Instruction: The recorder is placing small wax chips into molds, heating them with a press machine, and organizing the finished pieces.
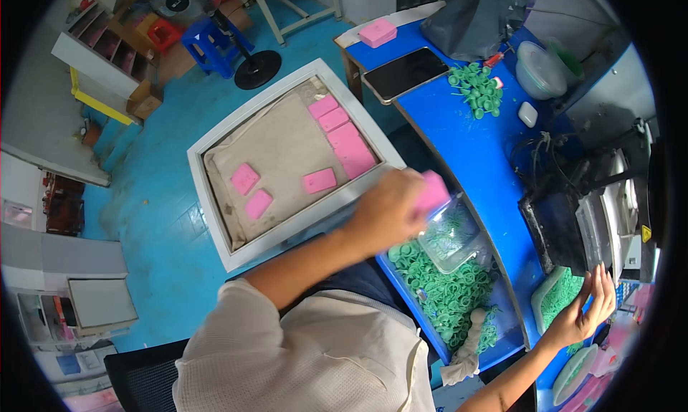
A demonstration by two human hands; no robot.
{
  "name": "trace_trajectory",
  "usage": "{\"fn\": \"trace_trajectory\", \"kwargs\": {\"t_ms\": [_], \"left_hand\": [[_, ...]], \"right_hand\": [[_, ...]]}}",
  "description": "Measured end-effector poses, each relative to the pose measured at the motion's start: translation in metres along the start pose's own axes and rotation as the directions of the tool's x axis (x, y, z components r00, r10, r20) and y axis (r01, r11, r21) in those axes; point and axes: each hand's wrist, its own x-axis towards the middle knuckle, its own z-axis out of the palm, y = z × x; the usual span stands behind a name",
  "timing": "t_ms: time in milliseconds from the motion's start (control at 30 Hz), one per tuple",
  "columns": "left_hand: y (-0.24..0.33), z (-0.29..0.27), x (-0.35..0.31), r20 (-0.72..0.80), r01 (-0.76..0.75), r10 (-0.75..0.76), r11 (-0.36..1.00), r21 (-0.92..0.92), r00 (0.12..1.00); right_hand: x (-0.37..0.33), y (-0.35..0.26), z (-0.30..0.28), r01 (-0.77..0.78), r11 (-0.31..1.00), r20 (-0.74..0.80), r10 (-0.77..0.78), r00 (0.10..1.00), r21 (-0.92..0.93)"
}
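My left hand [387,208] is closed round a pink block [432,195], slightly blurred, above the near right corner of a white-framed tray [247,251]. Inside that tray, on a beige cloth [265,147], lie several more pink blocks [319,180], some lined up along the right side. Off to the right, my right hand [584,308] has its fingers stretched out against the lower edge of a black and metal machine [573,218]. Below it stands a container of small green pieces [562,297].
A blue bin [507,340] by my lap holds green ring-like pieces [444,297] and a clear plastic box [451,243]. On the blue table [459,150] are a phone [405,74], green spoon-shaped pieces [476,89], a plastic bowl [539,69] and a dark bag [469,21]. A fan [256,68] stands behind.
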Motion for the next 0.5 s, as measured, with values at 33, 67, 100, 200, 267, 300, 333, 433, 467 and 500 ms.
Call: {"fn": "trace_trajectory", "kwargs": {"t_ms": [33,67,100,200,267,300,333,433,467,500], "left_hand": [[-0.025,-0.016,-0.007,0.019,0.087,-0.09,0.986,0.142,0.996],[-0.051,-0.032,-0.014,0.022,0.168,-0.182,0.944,0.286,0.983],[-0.082,-0.047,-0.023,0.053,0.189,-0.217,0.927,0.324,0.975],[-0.179,-0.074,-0.059,0.214,0.192,-0.289,0.904,0.383,0.933],[-0.219,-0.075,-0.079,0.249,0.213,-0.331,0.89,0.403,0.91],[-0.226,-0.075,-0.083,0.283,0.232,-0.369,0.878,0.419,0.885],[-0.233,-0.075,-0.088,0.285,0.236,-0.374,0.876,0.419,0.882],[-0.231,-0.075,-0.088,0.286,0.295,-0.388,0.901,0.317,0.877],[-0.219,-0.079,-0.079,0.321,0.411,-0.467,0.882,0.229,0.824],[-0.212,-0.084,-0.076,0.355,0.527,-0.543,0.837,0.15,0.761]], "right_hand": [[-0.001,0.002,0.0,-0.003,1.0,0.001,0.003,1.0,-0.001],[-0.002,0.004,0.001,-0.005,1.0,0.0,0.005,1.0,0.001],[-0.004,0.006,0.001,-0.006,1.0,0.005,0.006,1.0,-0.021],[-0.004,0.008,0.002,0.017,0.999,0.003,-0.017,1.0,-0.028],[-0.004,0.008,0.003,0.016,1.0,0.018,-0.016,1.0,-0.012],[-0.004,0.008,0.003,0.015,1.0,0.032,-0.015,0.999,-0.002],[-0.005,0.008,0.004,0.017,1.0,0.037,-0.017,0.999,0.0],[-0.006,0.01,0.006,-0.008,0.997,0.035,0.005,0.999,0.076],[-0.008,0.011,0.005,-0.04,0.991,0.018,0.038,0.999,0.125],[-0.009,0.011,0.006,-0.068,0.981,-0.001,0.069,0.998,0.184]]}}
